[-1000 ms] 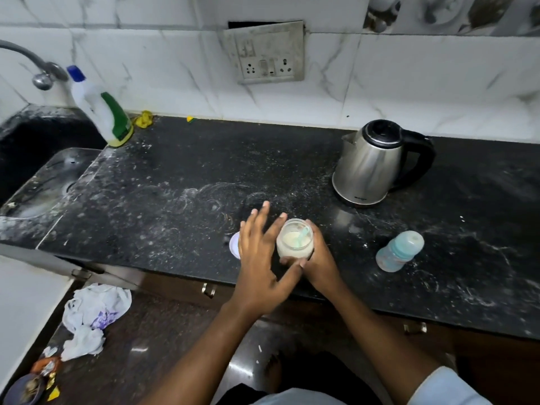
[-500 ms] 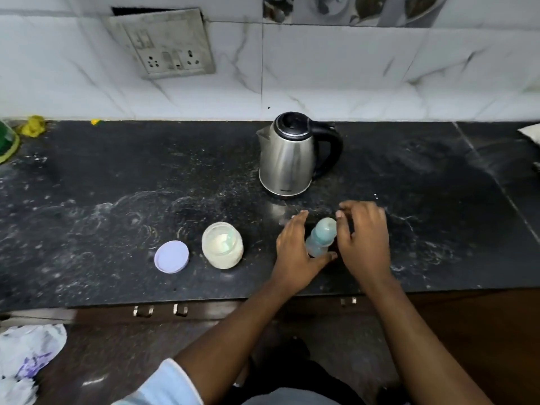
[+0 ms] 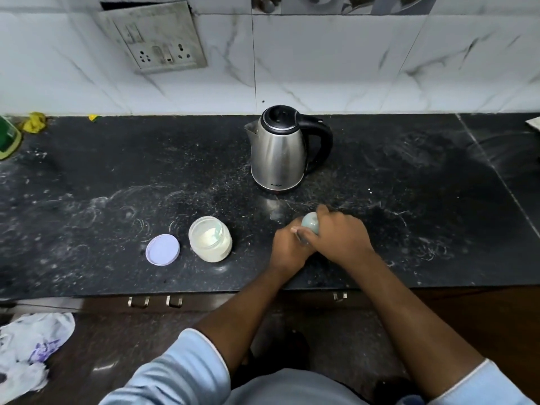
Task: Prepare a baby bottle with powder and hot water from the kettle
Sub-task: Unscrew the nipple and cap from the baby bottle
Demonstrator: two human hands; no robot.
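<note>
Near the counter's front edge, both hands, left hand (image 3: 287,247) and right hand (image 3: 336,239), seemingly clasp the baby bottle (image 3: 310,223).

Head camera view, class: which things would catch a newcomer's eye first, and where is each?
Both hands, left and right, close around the baby bottle at the counter's near middle. Behind them stands the steel kettle; to their left sit an open powder jar and its lilac lid.
</note>
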